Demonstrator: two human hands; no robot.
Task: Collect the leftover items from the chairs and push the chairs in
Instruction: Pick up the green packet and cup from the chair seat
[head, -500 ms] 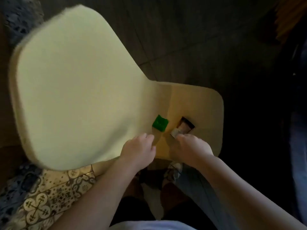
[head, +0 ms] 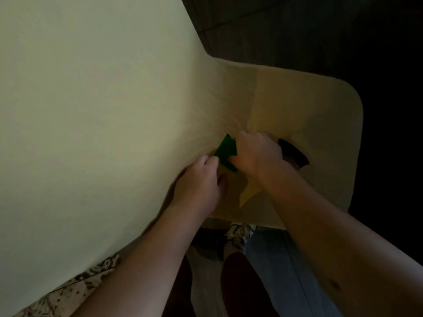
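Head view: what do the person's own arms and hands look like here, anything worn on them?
Both forearms are bare right down to the frame's bottom edge; no sleeves show. No watch, bracelet, ring or glove is visible on the left hand or the right hand, though the light is dim. A small dark mark sits on the right forearm.

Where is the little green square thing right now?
In the head view, the small green square piece sits on the pale wooden chair seat, between the left hand and right hand.
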